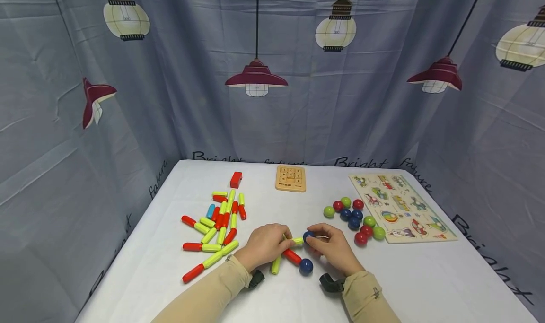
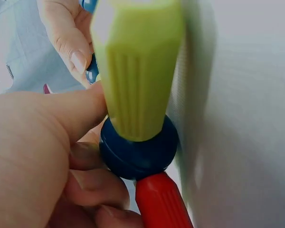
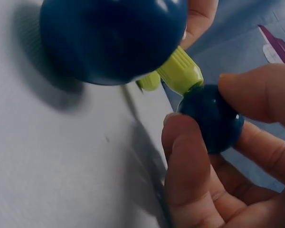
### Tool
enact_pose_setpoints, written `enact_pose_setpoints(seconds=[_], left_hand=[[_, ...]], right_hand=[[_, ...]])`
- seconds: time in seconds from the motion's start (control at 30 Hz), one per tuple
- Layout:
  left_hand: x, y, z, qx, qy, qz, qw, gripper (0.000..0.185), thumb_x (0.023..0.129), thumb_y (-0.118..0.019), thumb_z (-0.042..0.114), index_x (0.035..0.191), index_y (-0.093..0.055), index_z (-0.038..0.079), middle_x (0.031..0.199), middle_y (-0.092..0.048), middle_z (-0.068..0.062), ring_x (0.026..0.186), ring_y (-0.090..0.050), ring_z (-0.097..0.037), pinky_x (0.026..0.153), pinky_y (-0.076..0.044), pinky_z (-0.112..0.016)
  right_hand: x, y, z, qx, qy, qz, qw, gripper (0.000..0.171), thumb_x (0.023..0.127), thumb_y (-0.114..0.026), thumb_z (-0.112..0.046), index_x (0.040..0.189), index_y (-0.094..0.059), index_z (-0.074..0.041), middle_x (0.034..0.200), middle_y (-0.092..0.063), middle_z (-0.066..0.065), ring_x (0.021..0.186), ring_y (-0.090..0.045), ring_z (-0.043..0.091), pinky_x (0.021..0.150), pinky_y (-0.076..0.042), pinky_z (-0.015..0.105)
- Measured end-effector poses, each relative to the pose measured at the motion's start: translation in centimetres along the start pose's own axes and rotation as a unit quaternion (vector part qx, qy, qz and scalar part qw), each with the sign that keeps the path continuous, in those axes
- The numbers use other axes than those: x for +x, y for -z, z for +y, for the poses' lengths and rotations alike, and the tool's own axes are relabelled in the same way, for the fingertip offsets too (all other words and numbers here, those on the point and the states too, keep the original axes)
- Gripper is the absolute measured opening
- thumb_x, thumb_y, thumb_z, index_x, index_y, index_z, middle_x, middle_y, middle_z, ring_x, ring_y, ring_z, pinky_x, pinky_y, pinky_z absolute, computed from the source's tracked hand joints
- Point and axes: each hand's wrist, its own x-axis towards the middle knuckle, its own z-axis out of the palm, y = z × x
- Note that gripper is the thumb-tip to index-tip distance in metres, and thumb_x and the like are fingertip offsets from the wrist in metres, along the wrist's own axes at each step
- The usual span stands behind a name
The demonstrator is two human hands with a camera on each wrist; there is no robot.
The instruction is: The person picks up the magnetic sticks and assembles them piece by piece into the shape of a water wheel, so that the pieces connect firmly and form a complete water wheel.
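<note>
Head view: right hand (image 1: pixel 334 248) pinching blue ball (image 1: pixel 308 236) against yellow-green stick (image 1: pixel 297 241) gripped in left hand (image 1: pixel 265 244), red stick (image 1: pixel 292 256) just below.

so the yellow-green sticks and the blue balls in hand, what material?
Yellow-green stick: looks like moulded plastic, matte, with ribbed lengthwise grooves. Blue ball pinched by the right hand: smooth and glossy with soft highlights, probably plastic or a painted shell; the core can't be told.

Sticks (image 1: pixel 217 221) left of balls (image 1: pixel 354 217)
</note>
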Motion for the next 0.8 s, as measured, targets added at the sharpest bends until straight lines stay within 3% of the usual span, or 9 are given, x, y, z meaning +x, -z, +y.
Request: enact_pose_setpoints(seconds=[0.17,0.27,0.33,0.43,0.47,0.5,0.57,0.67,0.8], left_hand=[[0.0,0.1,-0.1,0.005,-0.004,0.004,1.0,0.023,0.097,-0.071,0.042,0.104,-0.076,0.02,0.087,-0.066,0.012,0.066,-0.052,-0.004,0.06,-0.043,-0.022],[-0.2,0.3,0.0,0.015,-0.013,0.009,0.9998,0.025,0.098,-0.07,0.041,0.107,-0.076,0.019,0.086,-0.064,0.011,0.067,-0.051,-0.004,0.06,-0.043,-0.022],[-0.5,0.5,0.1,0.03,-0.017,0.014,0.9993,0.026,0.097,-0.069,0.041,0.107,-0.076,0.018,0.085,-0.06,0.01,0.067,-0.051,-0.004,0.059,-0.043,-0.021],[-1.0,0.9,0.2,0.048,-0.014,0.018,0.9986,0.025,0.096,-0.071,0.039,0.105,-0.073,0.016,0.083,-0.055,0.008,0.066,-0.05,-0.006,0.058,-0.043,-0.02],[-1.2,1.1,0.1,0.053,-0.011,0.018,0.9984,0.025,0.095,-0.072,0.039,0.104,-0.072,0.016,0.082,-0.054,0.008,0.065,-0.05,-0.007,0.058,-0.043,-0.02],[-1.3,1.2,0.1,0.057,-0.009,0.017,0.9982,0.024,0.095,-0.073,0.039,0.102,-0.071,0.016,0.081,-0.053,0.008,0.065,-0.05,-0.007,0.058,-0.043,-0.02],[-1.5,1.3,0.1,0.059,-0.003,0.015,0.9981,0.024,0.094,-0.074,0.039,0.1,-0.07,0.016,0.079,-0.052,0.007,0.065,-0.049,-0.007,0.058,-0.043,-0.02],[-1.7,1.5,0.3,0.06,0.001,0.013,0.9981,0.023,0.094,-0.075,0.038,0.096,-0.07,0.015,0.077,-0.052,0.007,0.064,-0.049,-0.007,0.057,-0.044,-0.019],[-1.8,1.6,0.5,0.053,-0.007,0.014,0.9985,0.02,0.093,-0.077,0.033,0.094,-0.073,0.014,0.077,-0.053,0.006,0.064,-0.049,-0.006,0.058,-0.045,-0.018]], right_hand=[[0.0,0.0,-0.1,-0.003,0.005,-0.006,1.0,0.041,0.092,-0.078,-0.02,0.128,-0.066,-0.004,0.114,-0.068,0.014,0.078,-0.07,0.022,0.067,-0.058,0.03],[-0.2,0.4,0.0,-0.082,0.062,0.07,0.992,0.035,0.094,-0.073,-0.017,0.127,-0.067,-0.006,0.111,-0.069,0.011,0.077,-0.066,0.018,0.064,-0.055,0.028],[-0.5,1.0,0.1,-0.172,0.105,0.174,0.964,0.029,0.093,-0.07,-0.013,0.121,-0.07,-0.007,0.107,-0.068,0.01,0.079,-0.063,0.019,0.066,-0.053,0.031],[-1.1,2.3,0.2,-0.28,0.105,0.338,0.892,0.023,0.089,-0.067,-0.011,0.111,-0.072,-0.005,0.105,-0.062,0.015,0.079,-0.06,0.028,0.063,-0.049,0.04],[-1.4,2.7,0.2,-0.295,0.087,0.365,0.879,0.023,0.089,-0.067,-0.012,0.109,-0.071,-0.003,0.107,-0.058,0.018,0.078,-0.061,0.032,0.061,-0.049,0.043],[-1.6,3.1,0.2,-0.304,0.062,0.377,0.872,0.024,0.089,-0.067,-0.014,0.11,-0.069,-0.003,0.11,-0.055,0.021,0.077,-0.062,0.036,0.059,-0.049,0.046],[-2.0,3.9,0.2,-0.31,0.008,0.372,0.875,0.027,0.088,-0.067,-0.017,0.11,-0.066,-0.001,0.114,-0.049,0.026,0.073,-0.061,0.042,0.053,-0.047,0.049],[-2.2,4.8,0.3,-0.313,-0.055,0.325,0.891,0.03,0.088,-0.068,-0.018,0.111,-0.061,0.0,0.116,-0.044,0.03,0.072,-0.06,0.047,0.053,-0.046,0.05],[-1.9,5.2,0.6,-0.317,-0.08,0.273,0.905,0.029,0.088,-0.069,-0.015,0.11,-0.059,0.001,0.113,-0.045,0.031,0.078,-0.059,0.046,0.058,-0.047,0.049]])
